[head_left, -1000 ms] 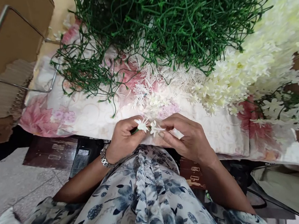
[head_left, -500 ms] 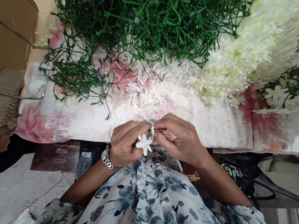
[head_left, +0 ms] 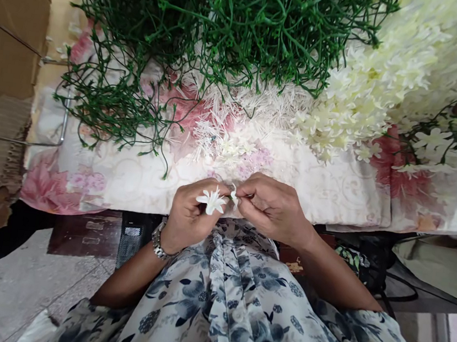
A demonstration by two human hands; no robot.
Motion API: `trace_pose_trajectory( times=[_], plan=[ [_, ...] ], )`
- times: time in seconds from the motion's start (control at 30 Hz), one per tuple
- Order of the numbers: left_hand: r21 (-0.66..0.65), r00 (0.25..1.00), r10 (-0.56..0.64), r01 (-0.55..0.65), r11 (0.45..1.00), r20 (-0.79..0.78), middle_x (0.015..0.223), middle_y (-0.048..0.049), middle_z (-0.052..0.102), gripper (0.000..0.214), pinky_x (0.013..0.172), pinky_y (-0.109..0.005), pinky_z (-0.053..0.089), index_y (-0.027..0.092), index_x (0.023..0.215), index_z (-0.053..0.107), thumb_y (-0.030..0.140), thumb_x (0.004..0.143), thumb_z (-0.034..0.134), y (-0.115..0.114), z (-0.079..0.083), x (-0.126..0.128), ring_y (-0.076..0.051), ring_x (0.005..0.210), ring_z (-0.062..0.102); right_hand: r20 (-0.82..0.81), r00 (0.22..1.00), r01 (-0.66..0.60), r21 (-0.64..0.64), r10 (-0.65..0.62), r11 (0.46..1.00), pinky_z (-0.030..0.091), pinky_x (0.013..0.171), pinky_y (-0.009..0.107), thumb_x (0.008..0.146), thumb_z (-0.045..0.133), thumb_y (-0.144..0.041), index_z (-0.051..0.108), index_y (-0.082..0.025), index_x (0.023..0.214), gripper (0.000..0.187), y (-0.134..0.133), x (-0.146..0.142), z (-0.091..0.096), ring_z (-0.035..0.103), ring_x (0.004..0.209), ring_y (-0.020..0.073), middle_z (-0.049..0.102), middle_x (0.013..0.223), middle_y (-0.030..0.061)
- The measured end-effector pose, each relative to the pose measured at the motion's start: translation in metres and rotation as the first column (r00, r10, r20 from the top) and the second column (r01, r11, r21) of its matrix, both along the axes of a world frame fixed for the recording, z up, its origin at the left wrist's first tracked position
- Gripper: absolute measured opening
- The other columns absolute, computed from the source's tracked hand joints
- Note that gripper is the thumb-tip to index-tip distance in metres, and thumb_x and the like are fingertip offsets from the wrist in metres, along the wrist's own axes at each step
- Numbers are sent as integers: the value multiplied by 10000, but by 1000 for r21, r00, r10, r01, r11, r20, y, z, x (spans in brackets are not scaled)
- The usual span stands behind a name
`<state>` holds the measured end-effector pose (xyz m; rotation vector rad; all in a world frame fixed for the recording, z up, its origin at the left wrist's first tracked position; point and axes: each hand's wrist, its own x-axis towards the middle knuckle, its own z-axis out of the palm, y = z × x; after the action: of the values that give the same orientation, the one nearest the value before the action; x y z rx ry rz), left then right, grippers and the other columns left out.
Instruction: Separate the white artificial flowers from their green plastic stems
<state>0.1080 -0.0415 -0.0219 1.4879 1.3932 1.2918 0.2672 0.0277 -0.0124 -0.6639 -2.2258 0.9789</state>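
Observation:
Near the table's front edge my left hand is closed, with a steel watch on its wrist. A white artificial flower with its petals spread stands out at its thumb and forefinger; the stem beneath is mostly hidden by the fingers. My right hand is pinched close beside it. Its thumb and forefinger touch a second white flower, seen edge-on between the two hands. Whether this flower sits on a green stem is too small to tell.
A large heap of green plastic stems covers the back, with a smaller bunch at left. White thin stalks lie before it. Cream flowers pile up at right, near a flowered bunch. Cardboard stands left.
The spread white flower at my left hand has moved up and left, its face turning upward. The second flower shows more clearly at my right fingertips. The view has shifted slightly.

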Motion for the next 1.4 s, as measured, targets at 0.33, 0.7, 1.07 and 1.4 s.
trace_pose_trajectory(
  times=[0.33,0.7,1.07,1.4],
  plan=[
    [-91,995,71,-65,994,68,699,3,632,95,643,-220,471,160,733,621,95,758,557,0,-5,0,-102,657,581,28,1000,17,-73,-15,997,366,521,159,780,518,-104,574,-142,767,69,4,-5,-1,464,556,32,569,666,-23],
    [-188,982,109,-79,979,155,670,3,614,73,595,-219,461,169,709,614,152,767,573,-1,-8,-3,-99,624,556,112,993,6,-293,28,956,349,486,143,771,524,-127,573,-129,736,60,8,-9,10,453,524,31,546,613,-33],
    [-295,947,127,-36,955,294,528,30,492,112,465,-203,374,150,612,580,179,720,593,3,-4,-4,-71,489,429,221,964,-79,-290,147,954,331,506,151,746,513,-96,576,-136,700,88,19,-10,24,444,537,32,528,603,-46],
    [-288,978,140,-91,953,155,494,23,499,193,397,-217,316,149,571,581,247,735,603,3,-8,-4,-75,446,401,216,975,-15,-180,54,984,347,518,153,736,506,-83,567,-148,716,92,12,-13,19,459,537,37,544,616,-41]
  ],
)
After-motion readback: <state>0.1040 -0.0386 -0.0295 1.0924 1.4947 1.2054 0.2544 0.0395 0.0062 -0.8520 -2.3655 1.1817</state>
